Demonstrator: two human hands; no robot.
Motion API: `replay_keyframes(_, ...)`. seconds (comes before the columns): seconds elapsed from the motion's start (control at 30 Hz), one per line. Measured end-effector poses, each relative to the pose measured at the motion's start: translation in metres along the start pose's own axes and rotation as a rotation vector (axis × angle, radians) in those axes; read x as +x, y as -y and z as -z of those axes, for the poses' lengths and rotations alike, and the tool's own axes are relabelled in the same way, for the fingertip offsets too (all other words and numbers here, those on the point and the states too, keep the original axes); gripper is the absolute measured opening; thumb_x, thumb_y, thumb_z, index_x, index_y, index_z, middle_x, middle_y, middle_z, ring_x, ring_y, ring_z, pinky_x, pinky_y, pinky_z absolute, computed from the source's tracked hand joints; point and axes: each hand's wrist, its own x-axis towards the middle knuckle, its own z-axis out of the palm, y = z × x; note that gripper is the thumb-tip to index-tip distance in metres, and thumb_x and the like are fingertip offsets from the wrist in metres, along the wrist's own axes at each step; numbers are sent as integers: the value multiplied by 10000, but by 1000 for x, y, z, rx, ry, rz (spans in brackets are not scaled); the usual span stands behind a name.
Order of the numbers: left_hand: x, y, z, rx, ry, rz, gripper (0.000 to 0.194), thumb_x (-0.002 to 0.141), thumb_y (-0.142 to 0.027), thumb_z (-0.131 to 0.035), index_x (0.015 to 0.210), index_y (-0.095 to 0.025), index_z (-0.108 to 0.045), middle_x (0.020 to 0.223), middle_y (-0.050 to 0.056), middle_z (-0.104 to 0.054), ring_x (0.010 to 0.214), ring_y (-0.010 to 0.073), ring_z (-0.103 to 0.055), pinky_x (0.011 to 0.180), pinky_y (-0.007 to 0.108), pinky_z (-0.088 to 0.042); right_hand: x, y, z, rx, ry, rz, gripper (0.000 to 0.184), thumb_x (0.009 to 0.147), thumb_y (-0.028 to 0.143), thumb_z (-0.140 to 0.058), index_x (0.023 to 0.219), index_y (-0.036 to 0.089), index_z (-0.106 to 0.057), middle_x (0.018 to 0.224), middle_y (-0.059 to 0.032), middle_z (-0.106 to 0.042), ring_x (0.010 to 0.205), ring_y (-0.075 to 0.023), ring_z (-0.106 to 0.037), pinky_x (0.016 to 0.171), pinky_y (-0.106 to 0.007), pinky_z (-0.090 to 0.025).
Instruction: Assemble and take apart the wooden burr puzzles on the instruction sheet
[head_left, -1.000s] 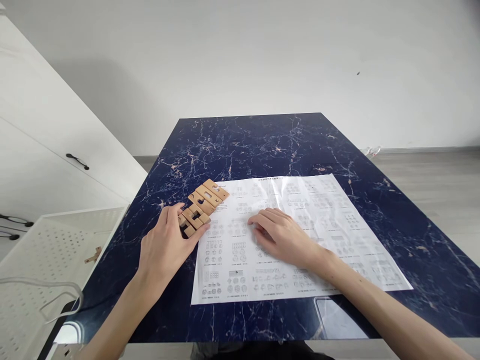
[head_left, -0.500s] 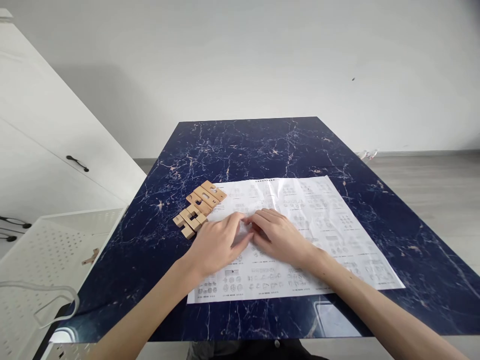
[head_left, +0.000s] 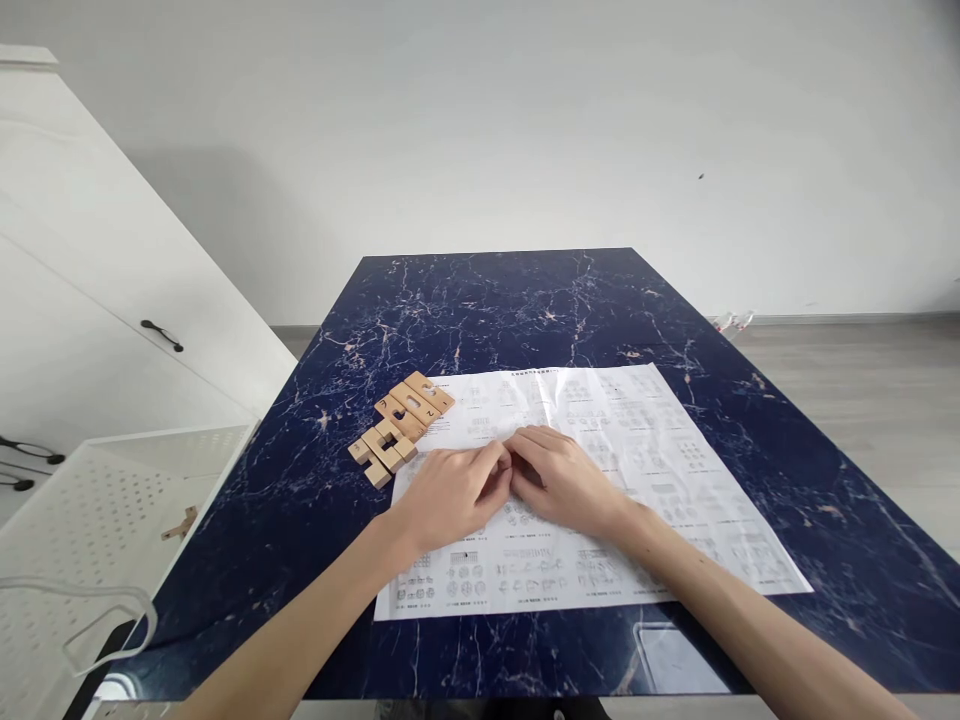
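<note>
The counter (head_left: 465, 660) had a hard, glossy, dark blue surface with pale, marble-like veins. The sheet (head_left: 637, 570) lay on it near the front edge, white, printed with small diagrams and visibly creased. It appeared light and limp, likely to slide or tear if dragged; opposite margins would have been the sound places to hold it.

Over the sheet, the left hand (head_left: 446, 495) and right hand (head_left: 559, 480) met, fingers curled and fingertips drawn together. Whether anything was pinched between them could not be told; the fingers hid the contact area.

Left of the left hand, the notched blocks (head_left: 377, 475) lay side by side on the counter, square-cut, pale and wooden. Just beyond, the flat blocks (head_left: 425, 410) overlapped the sheet's far left corner. They were rectangular, with rounded cut-outs and dark numerals. All the blocks seemed stiff, light, smooth and sturdy, best gripped by opposite outer edges, clear of the openings. A plain, pale wall (head_left: 480, 130) stood beyond the counter.
</note>
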Motion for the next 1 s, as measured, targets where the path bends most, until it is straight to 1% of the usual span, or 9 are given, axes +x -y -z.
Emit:
replay_keyframes(0.27, 0, 2, 2, -13, 21, -26, 164, 1100, -294, -481, 1039, -191, -592, 796, -1, -754, 615, 170, -697, 557, 286, -458, 0, -2, 0, -28, -12, 24, 161, 941, 81, -513, 846, 209, -540, 813, -38, -637, 745, -190, -551, 724, -332, -432)
replay_keyframes(0.4, 0, 3, 1, 27, 0, -46, 157, 1100, -292, -479, 1029, -195, -580, 772, -7, -741, 620, 180, -706, 554, 288, -452, 1, -3, -1, -46, -24, 39, 161, 926, 78, -513, 837, 210, -537, 803, -35, -629, 732, -186, -539, 719, -329, -428)
replay_keyframes(0.63, 1, 3, 1, 61, -14, -72, 167, 1098, -296, -464, 1021, -193, -570, 725, -17, -722, 579, 167, -688, 537, 280, -459, 1, -3, -2, -59, -31, 31, 163, 922, 73, -522, 837, 208, -551, 812, -37, -641, 737, -181, -543, 724, -321, -422)
replay_keyframes(0.8, 0, 2, 4, 74, -4, -85, 133, 1061, -254, -473, 1009, -190, -577, 704, -12, -718, 580, 172, -684, 545, 281, -469, 2, -1, -1, -51, -24, 27, 169, 925, 60, -537, 841, 206, -558, 806, -28, -646, 733, -178, -547, 721, -315, -423)
replay_keyframes(1.0, -1, 1, 5, 64, 7, -102, 59, 991, -212, -517, 971, -194, -570, 699, -20, -708, 567, 165, -661, 567, 293, -491, 2, -2, -2, -35, -8, 18, 153, 932, 55, -563, 898, 200, -596, 861, -38, -688, 787, -194, -592, 759, -328, -448)
